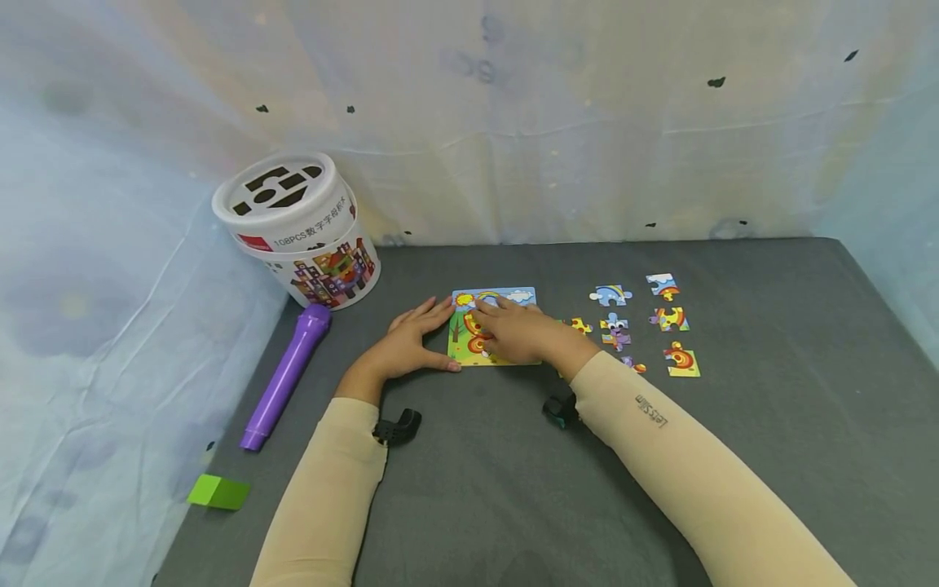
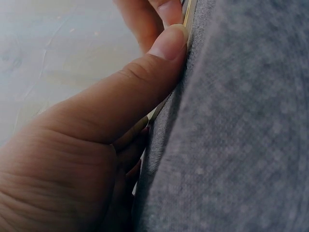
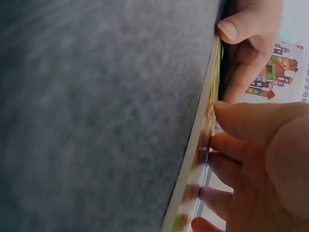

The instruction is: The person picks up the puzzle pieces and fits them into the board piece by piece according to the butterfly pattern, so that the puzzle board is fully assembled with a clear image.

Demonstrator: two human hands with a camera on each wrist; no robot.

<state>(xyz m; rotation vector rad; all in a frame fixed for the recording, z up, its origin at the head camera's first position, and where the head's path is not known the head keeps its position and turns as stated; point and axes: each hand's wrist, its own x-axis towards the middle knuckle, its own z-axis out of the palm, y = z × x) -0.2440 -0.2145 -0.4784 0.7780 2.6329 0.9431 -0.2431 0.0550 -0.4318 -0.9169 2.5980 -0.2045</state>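
A colourful jigsaw puzzle board (image 1: 458, 346), with a blue sky along its top and a yellow-green ground, lies flat on the grey cloth. My left hand (image 1: 403, 346) steadies its left side, fingers spread and thumb near the lower left corner. Above the board's middle and right part, my right hand (image 1: 517, 334) reaches down and touches the picture with its fingertips. Close up, the left thumb (image 2: 166, 46) lies against the board's thin edge. In the right wrist view the right fingers (image 3: 227, 145) rest on the board. Whatever lies beneath the right palm is hidden.
Loose jigsaw pieces lie right of the board, among them a rainbow piece (image 1: 610, 295) and a corner piece (image 1: 682, 360); the right wrist partly covers others. At the left stand a white bucket (image 1: 323, 261), a purple tube (image 1: 286, 379) and a green block (image 1: 218, 492).
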